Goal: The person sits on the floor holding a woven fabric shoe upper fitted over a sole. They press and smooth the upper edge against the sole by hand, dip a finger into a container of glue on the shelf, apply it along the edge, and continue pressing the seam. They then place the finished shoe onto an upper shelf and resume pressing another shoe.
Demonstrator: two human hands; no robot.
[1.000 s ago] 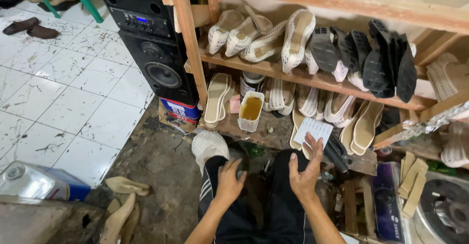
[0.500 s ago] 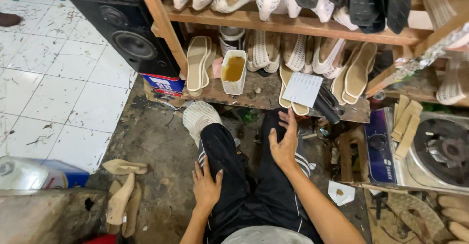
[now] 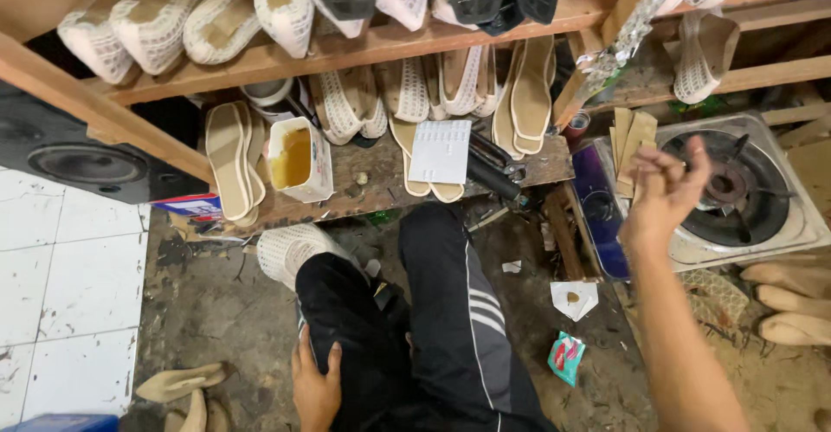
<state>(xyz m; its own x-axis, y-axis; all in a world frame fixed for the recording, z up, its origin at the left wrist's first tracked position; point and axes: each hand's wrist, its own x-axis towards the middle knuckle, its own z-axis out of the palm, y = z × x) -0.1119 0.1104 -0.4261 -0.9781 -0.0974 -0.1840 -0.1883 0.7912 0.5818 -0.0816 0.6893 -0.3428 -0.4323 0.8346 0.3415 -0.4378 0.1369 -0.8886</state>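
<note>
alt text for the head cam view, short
A seated person's right hand reaches toward a gas stove while the left hand rests on a dark trouser leg. Wooden shelves ahead hold woven shoe uppers and insoles.

A long brown wooden shelf [image 3: 381, 47] runs along the top, over dirty grey ground [image 3: 216, 302] and white floor tiles [image 3: 69, 285].

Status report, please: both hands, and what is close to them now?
Left hand flat on black trouser leg, grip open. Right hand raised, empty, fingers loosely curled, over gas stove. Tan insole pieces beside it, untouched.
</note>
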